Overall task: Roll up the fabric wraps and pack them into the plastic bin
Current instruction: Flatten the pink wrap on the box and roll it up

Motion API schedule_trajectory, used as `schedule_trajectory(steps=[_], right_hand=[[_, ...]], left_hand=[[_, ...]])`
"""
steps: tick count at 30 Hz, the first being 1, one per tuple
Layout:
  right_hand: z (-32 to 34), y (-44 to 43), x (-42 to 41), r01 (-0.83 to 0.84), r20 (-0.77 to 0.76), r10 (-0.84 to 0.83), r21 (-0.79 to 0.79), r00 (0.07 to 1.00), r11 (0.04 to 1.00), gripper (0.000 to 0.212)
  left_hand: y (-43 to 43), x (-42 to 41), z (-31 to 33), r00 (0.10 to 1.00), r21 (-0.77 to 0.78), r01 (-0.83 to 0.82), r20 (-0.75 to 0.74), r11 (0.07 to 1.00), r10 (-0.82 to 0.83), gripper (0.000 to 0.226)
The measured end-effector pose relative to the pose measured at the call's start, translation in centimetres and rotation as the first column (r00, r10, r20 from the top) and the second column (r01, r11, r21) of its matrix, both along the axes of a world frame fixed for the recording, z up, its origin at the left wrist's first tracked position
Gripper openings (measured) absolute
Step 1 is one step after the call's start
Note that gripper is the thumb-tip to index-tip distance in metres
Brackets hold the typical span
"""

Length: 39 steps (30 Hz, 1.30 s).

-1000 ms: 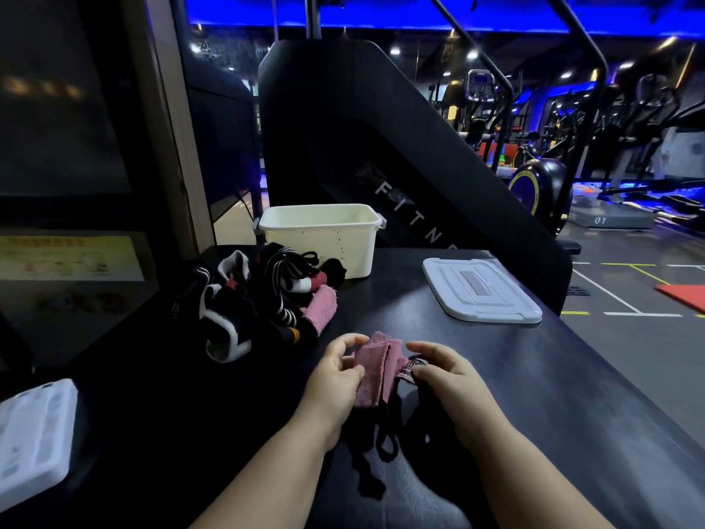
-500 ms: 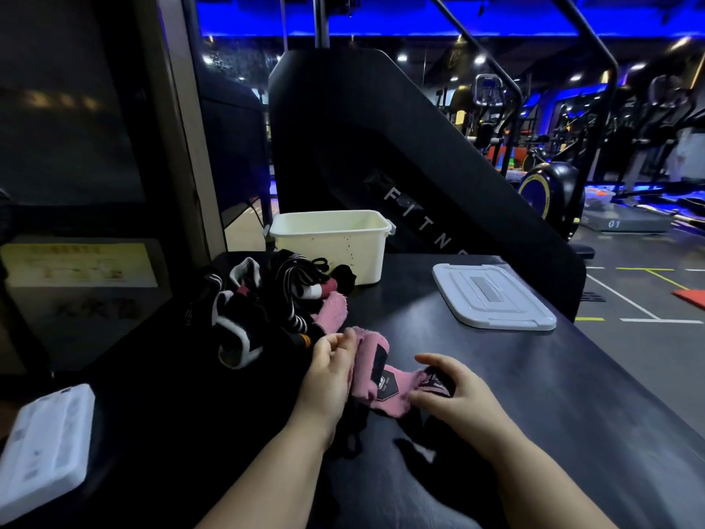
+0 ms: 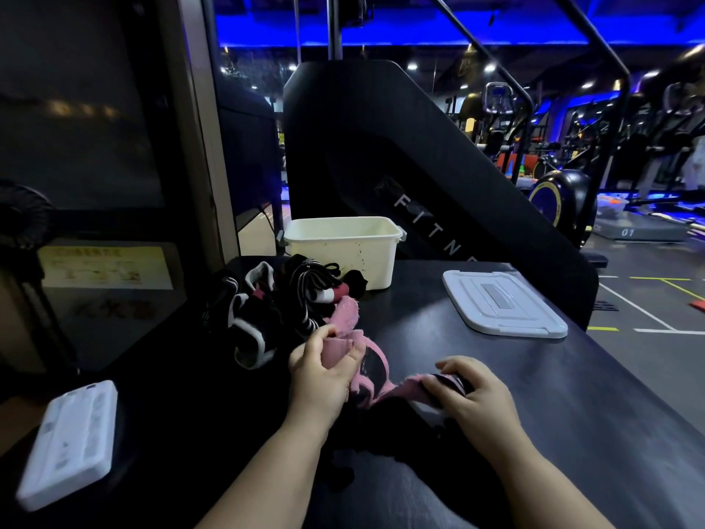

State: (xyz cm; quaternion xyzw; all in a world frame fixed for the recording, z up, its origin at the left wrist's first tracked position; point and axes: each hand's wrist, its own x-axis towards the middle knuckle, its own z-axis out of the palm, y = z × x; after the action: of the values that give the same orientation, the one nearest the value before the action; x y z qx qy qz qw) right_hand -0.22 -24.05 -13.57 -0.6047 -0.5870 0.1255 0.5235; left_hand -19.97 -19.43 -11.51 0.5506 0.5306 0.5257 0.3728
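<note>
Both hands, left hand (image 3: 318, 379) & right hand (image 3: 471, 391), grip pink wrap (image 3: 372, 370) ends.

On my screen the left forearm (image 3: 274, 471) and the right forearm (image 3: 534, 479) are bare along their whole visible length, full and smooth. The left hand (image 3: 320, 379) and the right hand (image 3: 473, 395) are bare too, with short, rounded fingers
</note>
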Motion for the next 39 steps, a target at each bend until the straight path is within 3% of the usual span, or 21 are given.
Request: schedule_trajectory(steps=[4, 8, 16, 19, 22, 26, 29, 33, 36, 39], right_hand=[[0.4, -0.3, 0.0, -0.117, -0.186, 0.103, -0.066, 0.977, 0.991, 0.017], [0.3, -0.4, -0.1, -0.161, -0.317, 0.136, -0.054, 0.939, 0.986, 0.023], [0.6, -0.4, -0.2, -0.213, -0.559, 0.169, -0.014, 0.812, 0.977, 0.013], [0.6, -0.3, -0.2, -0.206, -0.582, 0.160, -0.014, 0.797, 0.978, 0.010], [0.6, -0.2, 0.0, -0.180, -0.585, 0.137, -0.015, 0.799, 0.984, 0.009], [0.7, 0.0, 0.2, -0.153, -0.640, 0.110, -0.012, 0.761, 0.988, 0.012], [0.7, 0.0, 0.4, -0.160, -0.672, 0.110, -0.013, 0.733, 0.987, 0.013], [0.5, 0.1, 0.3, -0.171, -0.677, 0.116, -0.014, 0.727, 0.985, 0.013], [0.7, 0.0, 0.2, -0.170, -0.687, 0.118, -0.008, 0.717, 0.985, 0.014], [0.7, 0.0, 0.4, -0.156, -0.711, 0.092, -0.025, 0.697, 0.988, 0.015]], left_hand=[[-0.4, 0.1, 0.7, 0.998, 0.045, 0.004, 0.057, 0.999, -0.006, 0.029], [-0.7, 0.1, 1.2, 0.992, 0.039, 0.040, 0.120, 0.998, -0.044, 0.045], [-0.5, 0.0, 1.7, 0.936, 0.036, 0.065, 0.343, 0.997, -0.073, 0.032], [-0.5, -0.1, 1.6, 0.888, -0.030, 0.210, 0.424, 0.977, -0.178, 0.027], [-1.1, -0.4, 1.7, 0.839, -0.005, 0.356, 0.441, 0.934, -0.317, 0.048], [-1.6, -0.8, 1.8, 0.852, 0.022, 0.479, 0.230, 0.878, -0.471, 0.077], [-1.2, -0.9, 1.3, 0.847, 0.011, 0.531, 0.013, 0.847, -0.531, 0.076], [-0.2, -0.5, 0.7, 0.926, 0.169, 0.343, -0.228, 0.924, -0.302, 0.049], [0.1, -0.5, 0.6, 0.959, 0.299, 0.228, -0.234, 0.927, -0.161, 0.028], [0.0, -0.7, 0.7, 0.966, 0.291, 0.166, -0.240, 0.942, -0.097, 0.026]])
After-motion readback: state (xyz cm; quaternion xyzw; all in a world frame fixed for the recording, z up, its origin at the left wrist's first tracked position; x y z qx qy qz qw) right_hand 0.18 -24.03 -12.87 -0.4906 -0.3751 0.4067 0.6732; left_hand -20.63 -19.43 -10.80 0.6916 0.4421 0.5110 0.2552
